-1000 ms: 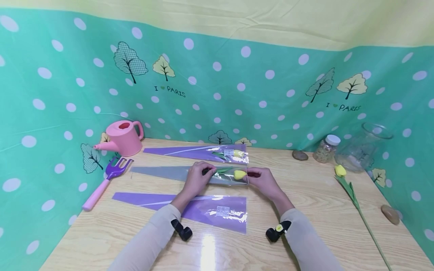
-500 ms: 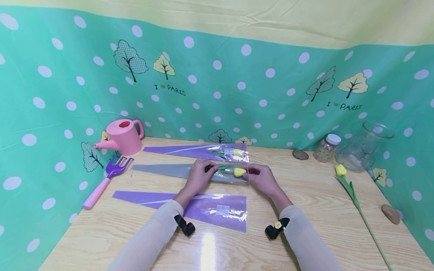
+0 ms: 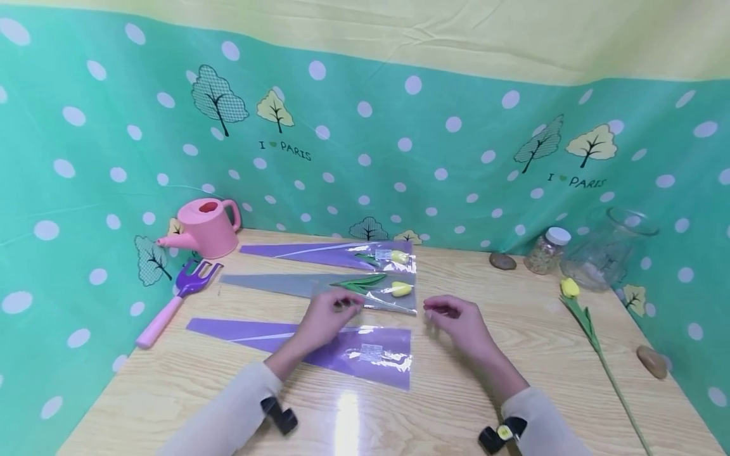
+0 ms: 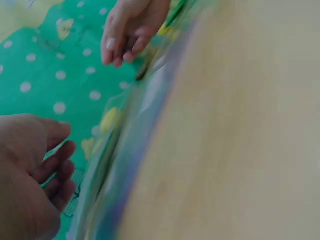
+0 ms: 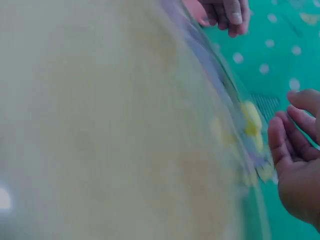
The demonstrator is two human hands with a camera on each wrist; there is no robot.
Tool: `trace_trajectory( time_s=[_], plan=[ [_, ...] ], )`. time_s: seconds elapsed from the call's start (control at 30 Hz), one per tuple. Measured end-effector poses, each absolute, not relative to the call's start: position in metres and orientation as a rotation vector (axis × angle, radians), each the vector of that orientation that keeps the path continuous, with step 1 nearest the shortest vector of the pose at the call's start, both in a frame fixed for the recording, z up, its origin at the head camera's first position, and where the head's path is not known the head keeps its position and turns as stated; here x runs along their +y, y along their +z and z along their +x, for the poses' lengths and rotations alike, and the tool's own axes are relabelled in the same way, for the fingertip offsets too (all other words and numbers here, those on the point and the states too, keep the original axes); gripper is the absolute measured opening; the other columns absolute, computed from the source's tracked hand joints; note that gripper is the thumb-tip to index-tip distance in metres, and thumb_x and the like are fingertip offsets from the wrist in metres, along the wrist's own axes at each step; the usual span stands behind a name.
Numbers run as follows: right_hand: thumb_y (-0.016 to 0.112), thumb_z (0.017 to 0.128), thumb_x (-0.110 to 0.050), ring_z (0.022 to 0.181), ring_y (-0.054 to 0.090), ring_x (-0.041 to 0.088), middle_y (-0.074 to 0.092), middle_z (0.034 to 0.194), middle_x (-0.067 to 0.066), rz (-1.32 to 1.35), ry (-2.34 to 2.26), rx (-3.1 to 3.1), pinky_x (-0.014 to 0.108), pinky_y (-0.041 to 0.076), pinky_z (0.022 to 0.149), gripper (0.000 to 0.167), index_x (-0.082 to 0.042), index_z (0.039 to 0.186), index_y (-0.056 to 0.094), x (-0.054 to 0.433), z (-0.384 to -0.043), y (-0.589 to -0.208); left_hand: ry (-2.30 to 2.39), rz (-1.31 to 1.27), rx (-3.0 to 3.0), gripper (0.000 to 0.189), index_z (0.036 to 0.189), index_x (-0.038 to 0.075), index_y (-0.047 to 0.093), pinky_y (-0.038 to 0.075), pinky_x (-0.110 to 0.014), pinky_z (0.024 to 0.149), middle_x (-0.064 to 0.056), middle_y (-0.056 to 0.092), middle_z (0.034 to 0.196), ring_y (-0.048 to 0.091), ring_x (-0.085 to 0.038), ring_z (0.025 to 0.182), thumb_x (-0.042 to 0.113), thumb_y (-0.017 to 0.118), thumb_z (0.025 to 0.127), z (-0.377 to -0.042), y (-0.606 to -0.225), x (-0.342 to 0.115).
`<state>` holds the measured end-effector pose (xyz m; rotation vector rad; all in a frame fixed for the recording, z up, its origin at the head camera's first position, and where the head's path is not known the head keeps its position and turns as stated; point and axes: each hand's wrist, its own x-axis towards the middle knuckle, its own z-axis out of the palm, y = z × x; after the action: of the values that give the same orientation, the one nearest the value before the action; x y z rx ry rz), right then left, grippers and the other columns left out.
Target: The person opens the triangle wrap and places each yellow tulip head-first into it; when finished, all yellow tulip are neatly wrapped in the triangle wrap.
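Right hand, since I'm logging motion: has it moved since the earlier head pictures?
Yes: against the rear purple sleeve, the right hand has moved rightward and toward the person.

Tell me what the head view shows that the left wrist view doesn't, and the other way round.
Only the head view: the watering can, the fork and three whole sleeves lying side by side.
Only the left wrist view: the palm side of the left hand's fingers, seen close.
Both: the right hand, neither hand gripping anything, yellow tulip blooms, blurred in the wrist view, the table and dotted cloth.
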<state>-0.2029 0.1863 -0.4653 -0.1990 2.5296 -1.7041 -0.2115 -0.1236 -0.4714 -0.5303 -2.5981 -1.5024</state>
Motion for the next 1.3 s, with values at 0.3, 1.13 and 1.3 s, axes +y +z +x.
trace_trajectory(
  time_s=[0.3,1.13,1.3],
  plan=[
    [0.084,0.086,-0.022,0.085,0.060,0.007,0.072,0.099,-0.007,-0.604,-1.421,2.683,0.021,0.052,0.073,0.026,-0.018,0.111,0.079,0.166,-0.169,-0.484,-1.498,-0.719,-2.771,0.020,0.112,0.021,0.077,0.056,-0.028,0.097,0.009,0.075,0.112,0.070,-0.013,0.106,0.021,0.077,0.093,-0.171,-0.486,-0.137],
    [0.081,0.086,-0.005,0.083,0.062,0.003,0.070,0.093,-0.009,-0.694,-1.500,2.845,0.020,0.055,0.072,0.014,-0.017,0.092,0.080,0.160,-0.169,-0.491,-1.457,-0.651,-2.744,0.023,0.114,0.024,0.077,0.055,-0.030,0.100,0.010,0.075,0.115,0.070,-0.014,0.110,0.026,0.079,0.091,-0.173,-0.491,-0.129],
    [0.081,0.084,-0.002,0.076,0.059,0.003,0.070,0.090,-0.006,-0.772,-1.539,2.878,0.020,0.053,0.064,0.012,-0.013,0.089,0.081,0.160,-0.172,-0.484,-1.453,-0.611,-2.757,0.029,0.116,0.024,0.076,0.054,-0.034,0.103,0.010,0.075,0.119,0.069,-0.014,0.114,0.027,0.082,0.088,-0.174,-0.490,-0.128]
  ],
)
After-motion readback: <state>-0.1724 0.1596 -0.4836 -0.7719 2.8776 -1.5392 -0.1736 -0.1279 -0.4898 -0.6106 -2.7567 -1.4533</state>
